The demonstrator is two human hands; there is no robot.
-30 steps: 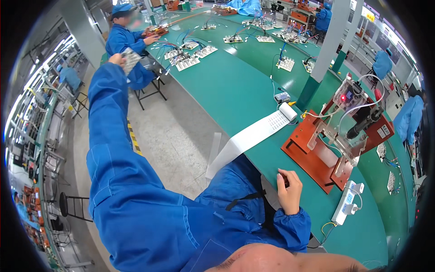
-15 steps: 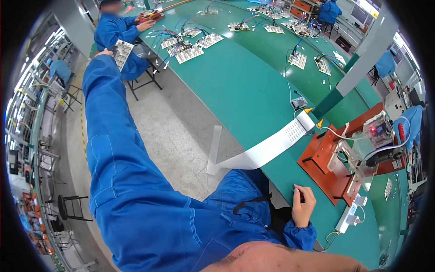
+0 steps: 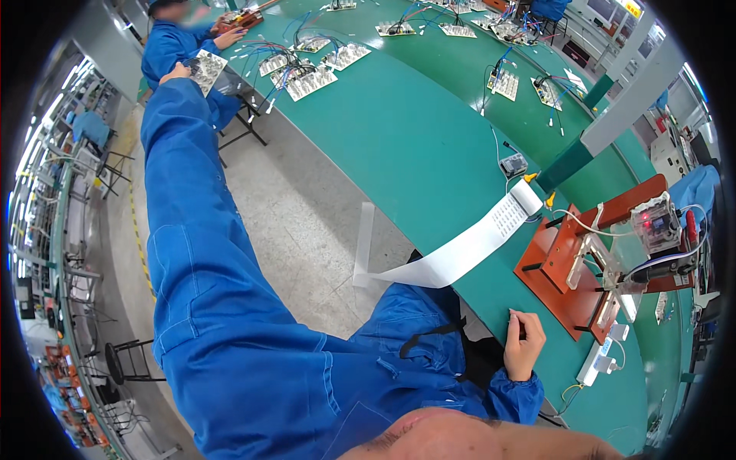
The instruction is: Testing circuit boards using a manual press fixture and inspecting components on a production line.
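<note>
My left arm reaches far out to the upper left. At its end my left hand (image 3: 178, 72) is closed on the edge of a pale circuit board (image 3: 207, 70), whose surface carries rows of components. The board is held in the air beside a co-worker in blue. My right hand (image 3: 524, 346) rests at the near edge of the green table (image 3: 414, 192), loosely curled, and nothing shows in its fingers. Close to it stands a red-brown test fixture (image 3: 552, 264) with clear plastic parts. A long white strip of labels (image 3: 468, 253) runs across the table and hangs over its edge.
Several wired circuit boards (image 3: 307, 80) lie farther along the table. A co-worker (image 3: 170, 50) sits at the upper left, hands on a reddish object. A grey-green post (image 3: 594, 146) rises by the fixture. At the lower right lies a white power strip (image 3: 594, 364); a black stool (image 3: 126, 360) stands left.
The view has shifted slightly, so the table and fixture sit a little farther right. My left hand still holds the circuit board; my right hand stays curled at the table edge.
</note>
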